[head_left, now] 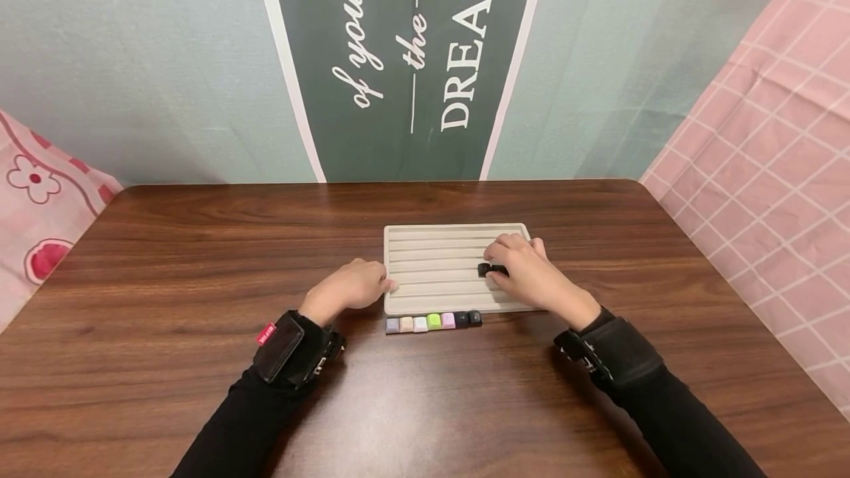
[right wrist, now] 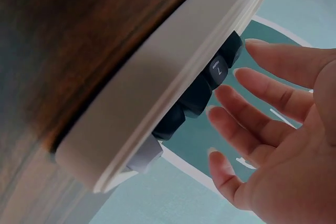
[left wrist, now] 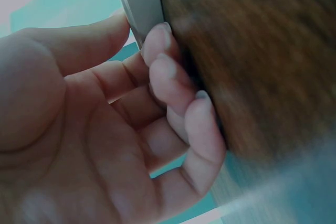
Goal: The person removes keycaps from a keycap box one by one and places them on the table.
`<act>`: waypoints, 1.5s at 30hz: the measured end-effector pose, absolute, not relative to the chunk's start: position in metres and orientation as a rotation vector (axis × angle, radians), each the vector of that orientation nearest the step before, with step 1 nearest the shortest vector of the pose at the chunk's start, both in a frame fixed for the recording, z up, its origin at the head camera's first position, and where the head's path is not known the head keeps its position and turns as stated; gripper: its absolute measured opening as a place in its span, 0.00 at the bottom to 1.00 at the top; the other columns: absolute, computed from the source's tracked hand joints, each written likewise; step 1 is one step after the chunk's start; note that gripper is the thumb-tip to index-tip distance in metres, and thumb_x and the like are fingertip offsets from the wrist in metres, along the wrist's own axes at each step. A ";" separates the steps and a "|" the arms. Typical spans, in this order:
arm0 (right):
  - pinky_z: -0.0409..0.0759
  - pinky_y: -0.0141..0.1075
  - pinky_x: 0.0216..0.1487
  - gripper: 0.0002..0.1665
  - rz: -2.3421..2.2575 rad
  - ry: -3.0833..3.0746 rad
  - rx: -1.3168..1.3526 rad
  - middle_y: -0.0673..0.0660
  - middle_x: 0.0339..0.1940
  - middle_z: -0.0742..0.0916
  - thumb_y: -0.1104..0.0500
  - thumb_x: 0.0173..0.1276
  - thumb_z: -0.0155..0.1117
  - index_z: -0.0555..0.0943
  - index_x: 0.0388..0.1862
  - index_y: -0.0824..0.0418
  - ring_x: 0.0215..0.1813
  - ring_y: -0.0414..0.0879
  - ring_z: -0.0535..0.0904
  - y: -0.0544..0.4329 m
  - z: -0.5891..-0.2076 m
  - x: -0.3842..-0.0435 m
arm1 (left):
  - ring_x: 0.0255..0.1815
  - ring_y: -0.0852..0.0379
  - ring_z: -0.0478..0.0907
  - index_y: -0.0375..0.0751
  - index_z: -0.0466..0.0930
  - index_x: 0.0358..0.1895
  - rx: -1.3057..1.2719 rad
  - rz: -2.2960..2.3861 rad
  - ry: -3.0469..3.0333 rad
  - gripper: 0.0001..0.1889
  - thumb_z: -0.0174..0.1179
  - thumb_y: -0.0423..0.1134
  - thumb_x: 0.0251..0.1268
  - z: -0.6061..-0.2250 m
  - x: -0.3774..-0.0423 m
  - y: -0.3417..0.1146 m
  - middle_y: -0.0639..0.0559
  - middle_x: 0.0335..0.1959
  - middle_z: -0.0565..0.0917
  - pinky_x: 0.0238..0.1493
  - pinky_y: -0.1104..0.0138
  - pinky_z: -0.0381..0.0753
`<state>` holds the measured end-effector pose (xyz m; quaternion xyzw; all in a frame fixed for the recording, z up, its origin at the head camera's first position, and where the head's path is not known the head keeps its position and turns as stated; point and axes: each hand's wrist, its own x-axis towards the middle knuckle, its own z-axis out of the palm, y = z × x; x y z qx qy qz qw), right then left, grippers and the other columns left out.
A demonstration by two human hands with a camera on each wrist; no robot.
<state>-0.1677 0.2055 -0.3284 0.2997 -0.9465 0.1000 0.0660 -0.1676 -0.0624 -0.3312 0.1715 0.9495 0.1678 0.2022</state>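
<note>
A beige ridged tray [head_left: 432,268] lies on the table. My left hand [head_left: 352,285] grips its left edge; in the left wrist view the thumb and curled fingers meet at the tray's rim [left wrist: 139,3]. Over the tray's right part is my right hand [head_left: 531,271], its fingers spread beside black keycaps [head_left: 484,270]. The right wrist view shows a row of keycaps along the tray, including a black one marked 7 [right wrist: 217,70] and a grey one [right wrist: 145,155]. The thumb and fingertips stand close to them, with no firm hold visible. In the head view the hand hides part of this row.
Along the tray's front edge, a row of loose keycaps [head_left: 434,321] in grey, beige, white, green, pink and black lies on the brown wooden table [head_left: 425,404]. A lettered backdrop [head_left: 412,57] hangs behind the table, and pink cloth [head_left: 783,168] hangs at the right.
</note>
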 end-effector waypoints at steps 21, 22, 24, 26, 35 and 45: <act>0.56 0.45 0.37 0.08 0.279 -2.946 0.892 0.49 0.29 0.79 0.62 0.57 0.68 0.75 0.28 0.56 0.32 0.44 0.70 0.202 -0.327 -0.177 | 0.31 0.53 0.69 0.38 0.75 0.33 0.482 0.472 2.646 0.13 0.48 0.44 0.69 -0.331 -0.168 -0.062 0.49 0.27 0.73 0.37 0.61 0.69; 0.55 0.45 0.37 0.08 0.283 -2.944 0.894 0.49 0.29 0.79 0.62 0.56 0.68 0.75 0.27 0.56 0.32 0.44 0.70 0.202 -0.328 -0.177 | 0.31 0.53 0.69 0.38 0.75 0.32 0.483 0.471 2.647 0.13 0.48 0.44 0.69 -0.332 -0.168 -0.062 0.49 0.27 0.73 0.37 0.61 0.69; 0.56 0.45 0.37 0.09 0.288 -2.936 0.901 0.49 0.28 0.79 0.62 0.56 0.68 0.75 0.27 0.56 0.31 0.43 0.70 0.202 -0.328 -0.177 | 0.31 0.53 0.70 0.39 0.75 0.32 0.484 0.467 2.651 0.13 0.49 0.44 0.69 -0.332 -0.168 -0.062 0.49 0.27 0.73 0.37 0.61 0.69; 0.56 0.45 0.37 0.09 0.290 -2.928 0.907 0.49 0.28 0.78 0.62 0.56 0.68 0.74 0.26 0.56 0.31 0.43 0.70 0.202 -0.327 -0.177 | 0.31 0.53 0.70 0.38 0.75 0.32 0.492 0.462 2.655 0.13 0.49 0.44 0.69 -0.331 -0.168 -0.062 0.49 0.27 0.73 0.37 0.61 0.70; 0.55 0.45 0.37 0.11 0.285 -2.914 0.927 0.49 0.27 0.77 0.63 0.55 0.69 0.74 0.25 0.56 0.30 0.43 0.68 0.203 -0.328 -0.177 | 0.34 0.53 0.72 0.38 0.76 0.33 0.503 0.459 2.666 0.13 0.48 0.43 0.69 -0.332 -0.169 -0.064 0.49 0.29 0.75 0.39 0.60 0.70; 0.56 0.45 0.37 0.09 0.288 -2.916 0.928 0.50 0.28 0.78 0.64 0.54 0.69 0.75 0.26 0.57 0.31 0.43 0.70 0.202 -0.329 -0.177 | 0.34 0.52 0.72 0.38 0.76 0.32 0.506 0.466 2.672 0.13 0.49 0.43 0.69 -0.333 -0.168 -0.064 0.49 0.28 0.75 0.39 0.60 0.71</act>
